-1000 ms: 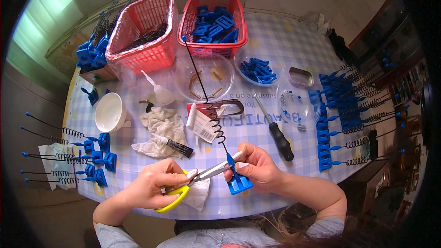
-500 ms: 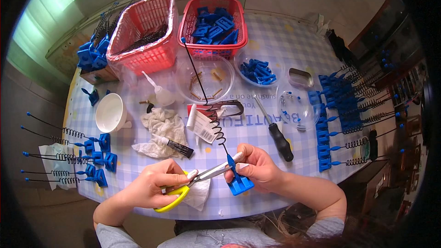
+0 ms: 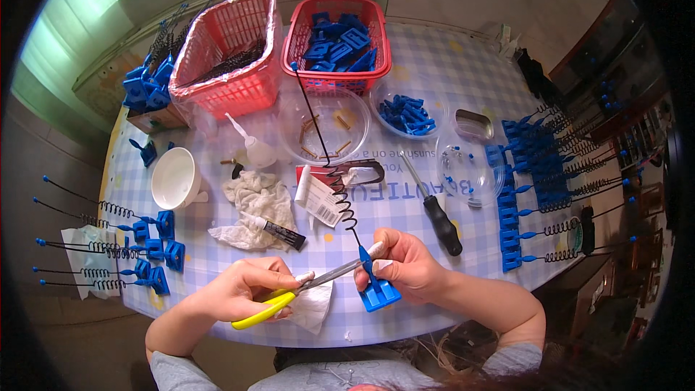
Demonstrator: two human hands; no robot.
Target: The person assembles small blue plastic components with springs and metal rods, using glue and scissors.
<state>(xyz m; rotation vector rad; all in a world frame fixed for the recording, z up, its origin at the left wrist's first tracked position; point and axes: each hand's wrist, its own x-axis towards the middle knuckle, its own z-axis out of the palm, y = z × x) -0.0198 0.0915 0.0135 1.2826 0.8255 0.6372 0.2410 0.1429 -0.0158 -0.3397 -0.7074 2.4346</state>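
My left hand (image 3: 257, 289) is closed round the yellow handles of a pair of scissors (image 3: 265, 309). The blades lie together and point right, their tips at the neck of a blue plastic part. That part is the base of a black coiled wire piece (image 3: 347, 210) with a small blue tip at its far end. Pinched between the fingers of my right hand (image 3: 405, 262), the piece has its square blue foot (image 3: 379, 295) toward me and its wire leaning away over the table. Below the scissors lies a crumpled white tissue (image 3: 311, 305).
Farther off stand a red basket of blue parts (image 3: 386, 43), a red basket of black wires (image 3: 232, 98) and clear bowls. A screwdriver (image 3: 441, 224), a rag (image 3: 253, 192), a black tube (image 3: 284, 234) and a white cup (image 3: 176, 178) lie nearer. Assembled wire pieces line both sides.
The scissors' handles and blades have come together, and the handles have swung slightly left. The blue base and wire in my right hand have shifted a little.
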